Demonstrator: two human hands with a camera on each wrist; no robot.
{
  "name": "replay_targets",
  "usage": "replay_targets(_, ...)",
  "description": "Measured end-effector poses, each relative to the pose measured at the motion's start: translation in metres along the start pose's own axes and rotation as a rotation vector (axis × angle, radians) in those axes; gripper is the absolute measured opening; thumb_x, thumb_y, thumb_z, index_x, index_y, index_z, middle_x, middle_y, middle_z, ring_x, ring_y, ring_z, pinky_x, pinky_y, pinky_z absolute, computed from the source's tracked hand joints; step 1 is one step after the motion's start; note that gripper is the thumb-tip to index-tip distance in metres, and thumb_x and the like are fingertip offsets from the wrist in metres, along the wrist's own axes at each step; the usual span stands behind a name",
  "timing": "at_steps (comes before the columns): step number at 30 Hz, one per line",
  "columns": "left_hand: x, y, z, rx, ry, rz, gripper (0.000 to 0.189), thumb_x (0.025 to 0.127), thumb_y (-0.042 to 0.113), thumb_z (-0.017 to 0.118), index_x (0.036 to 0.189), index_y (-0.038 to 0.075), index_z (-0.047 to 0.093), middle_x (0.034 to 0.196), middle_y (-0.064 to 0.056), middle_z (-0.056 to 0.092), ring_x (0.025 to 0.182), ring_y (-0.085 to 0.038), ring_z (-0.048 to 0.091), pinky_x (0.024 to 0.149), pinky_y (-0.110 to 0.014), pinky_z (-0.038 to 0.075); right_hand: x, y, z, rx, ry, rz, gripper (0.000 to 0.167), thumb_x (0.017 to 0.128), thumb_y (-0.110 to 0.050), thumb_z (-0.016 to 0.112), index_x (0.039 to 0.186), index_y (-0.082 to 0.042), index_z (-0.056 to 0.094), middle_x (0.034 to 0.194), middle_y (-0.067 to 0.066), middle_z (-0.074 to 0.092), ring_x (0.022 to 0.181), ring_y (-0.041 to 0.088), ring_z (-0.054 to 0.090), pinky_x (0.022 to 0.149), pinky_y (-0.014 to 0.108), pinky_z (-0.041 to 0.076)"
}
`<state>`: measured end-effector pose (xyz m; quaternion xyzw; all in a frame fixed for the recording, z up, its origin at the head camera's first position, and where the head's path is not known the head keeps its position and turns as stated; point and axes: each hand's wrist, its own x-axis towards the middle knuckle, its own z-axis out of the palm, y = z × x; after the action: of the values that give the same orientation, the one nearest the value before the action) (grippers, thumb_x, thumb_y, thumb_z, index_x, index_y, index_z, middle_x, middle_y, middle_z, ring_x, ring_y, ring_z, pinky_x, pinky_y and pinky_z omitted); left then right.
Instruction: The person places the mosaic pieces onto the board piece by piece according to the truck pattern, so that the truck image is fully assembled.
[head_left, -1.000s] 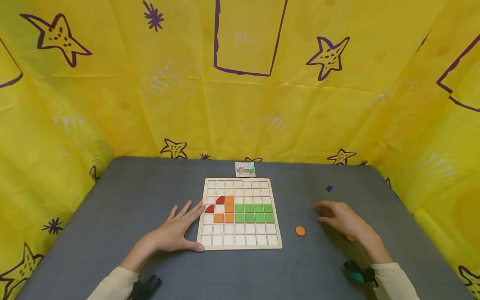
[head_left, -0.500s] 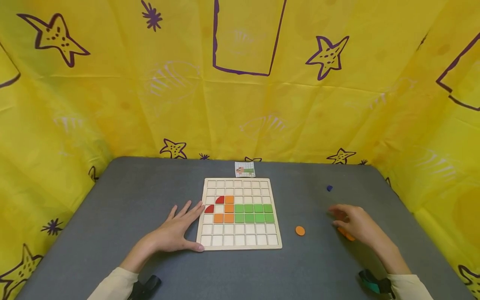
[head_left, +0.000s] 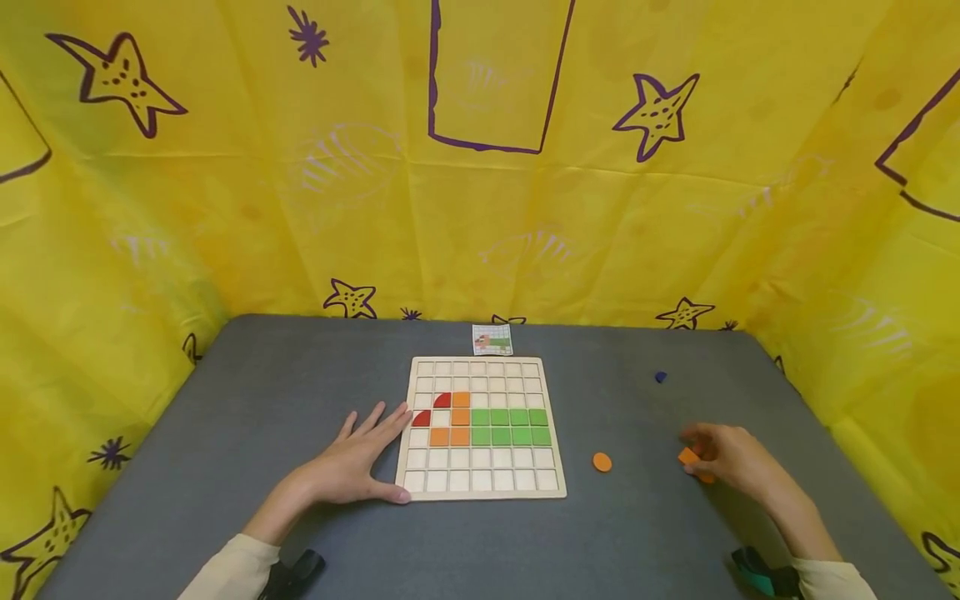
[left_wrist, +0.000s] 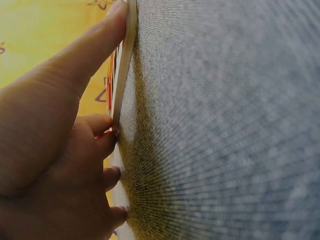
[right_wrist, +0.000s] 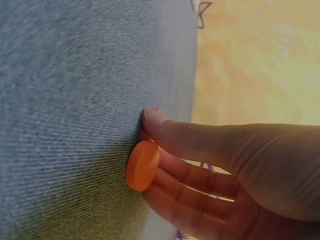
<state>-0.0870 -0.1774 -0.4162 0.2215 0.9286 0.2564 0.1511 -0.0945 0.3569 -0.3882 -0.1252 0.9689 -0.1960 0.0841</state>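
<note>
My left hand [head_left: 347, 467] lies with spread fingers along the left side of a wooden grid board [head_left: 487, 497]. Thumb and fingertips touch its edge; the left wrist view shows the thumb [left_wrist: 107, 30] against the rim. Red quarter-round tiles [head_left: 422, 418], orange square tiles [head_left: 460, 417] and green square tiles [head_left: 498, 435] fill several cells. Right of the board, my right hand [head_left: 738, 461] pinches an orange square tile [head_left: 686, 456] at the table. An orange disc [right_wrist: 143, 166] sits beside the thumb in the right wrist view, near the curled fingers, which partly hide the tile.
A small pattern card [head_left: 492, 341] lies behind the board. Another orange disc [head_left: 602, 462] lies between board and right hand, and a small dark blue piece [head_left: 661, 377] farther back. Yellow patterned cloth [head_left: 480, 208] surrounds the grey table [head_left: 315, 358].
My right hand has moved right and slightly toward me, down to the orange pieces, and now pinches the square one. My left hand stays at the board.
</note>
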Motion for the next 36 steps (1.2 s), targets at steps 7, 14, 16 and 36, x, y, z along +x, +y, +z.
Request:
replay_targets(7, 0.001, -0.002, 0.002, -0.002, -0.007, -0.006, 0.114, 0.071, 0.063, 0.077, 0.157, 0.012, 0.023, 0.163, -0.007, 0.016, 0.149, -0.040, 0.002, 0.112, -0.065, -0.006, 0.001, 0.003, 0.004, 0.024, 0.020, -0.031, 0.033, 0.075, -0.005, 0.082, 0.105, 0.003, 0.069, 0.088, 0.006, 0.066, 0.078, 0.022, 0.062, 0.065, 0.035, 0.053)
replay_targets(14, 0.002, 0.000, 0.003, -0.008, -0.007, -0.003, 0.114, 0.071, 0.062, 0.078, 0.157, 0.011, 0.023, 0.163, -0.007, 0.016, 0.149, -0.040, 0.002, 0.112, -0.066, -0.006, 0.003, 0.004, 0.005, 0.028, 0.043, -0.012, 0.034, 0.075, -0.001, 0.080, 0.107, 0.004, 0.068, 0.095, 0.012, 0.068, 0.085, 0.030, 0.064, 0.069, 0.043, 0.055)
replay_targets(16, 0.002, 0.000, 0.002, -0.008, -0.006, -0.004, 0.113, 0.071, 0.061, 0.078, 0.157, 0.011, 0.023, 0.163, -0.008, 0.016, 0.149, -0.041, 0.002, 0.111, -0.066, -0.006, 0.004, 0.003, 0.006, 0.026, 0.071, -0.020, 0.031, 0.076, 0.000, 0.079, 0.105, 0.003, 0.069, 0.094, 0.010, 0.067, 0.084, 0.029, 0.065, 0.069, 0.042, 0.055)
replay_targets(36, 0.000, 0.002, -0.001, -0.004, -0.008, -0.026, 0.114, 0.071, 0.060, 0.079, 0.157, 0.011, 0.023, 0.163, -0.008, 0.016, 0.149, -0.041, 0.002, 0.112, -0.066, -0.007, 0.017, -0.017, 0.021, 0.032, 0.373, -0.230, 0.022, 0.078, 0.013, 0.072, 0.098, 0.002, 0.072, 0.091, 0.009, 0.071, 0.079, 0.028, 0.068, 0.066, 0.035, 0.057)
